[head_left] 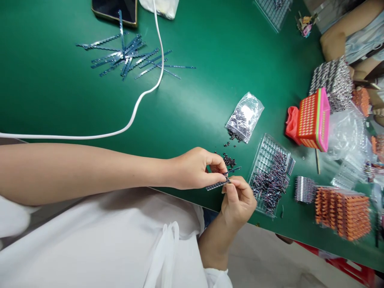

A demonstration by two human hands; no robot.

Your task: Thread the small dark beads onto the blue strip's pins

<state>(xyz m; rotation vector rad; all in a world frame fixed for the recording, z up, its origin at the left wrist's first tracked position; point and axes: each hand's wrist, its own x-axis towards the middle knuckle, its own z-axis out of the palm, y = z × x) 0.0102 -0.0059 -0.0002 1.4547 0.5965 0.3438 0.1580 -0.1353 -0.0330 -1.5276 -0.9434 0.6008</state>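
My left hand [195,168] is closed in a pinch on a dark notched strip [215,186], which sticks out below the thumb. A thin blue-grey strip [234,170] also pokes out past its fingertips. My right hand [238,200] pinches at the strip's end, its thumb and fingertips meeting those of the left. Whether a tiny part sits between the right fingertips is hidden. Just beyond the hands lie small dark beads [229,161] in a loose pile. To the right, a clear ridged tray [259,160] holds many thin dark pieces with reddish tips [274,176].
A clear bag [246,114] of dark beads lies farther back. Blue metallic strips [126,56] are heaped near a phone [115,10], with a white cable [135,112] crossing the green table [198,104]. Baskets [312,120] and orange stacked parts [342,212] stand right; another person's arm [345,30] is beyond.
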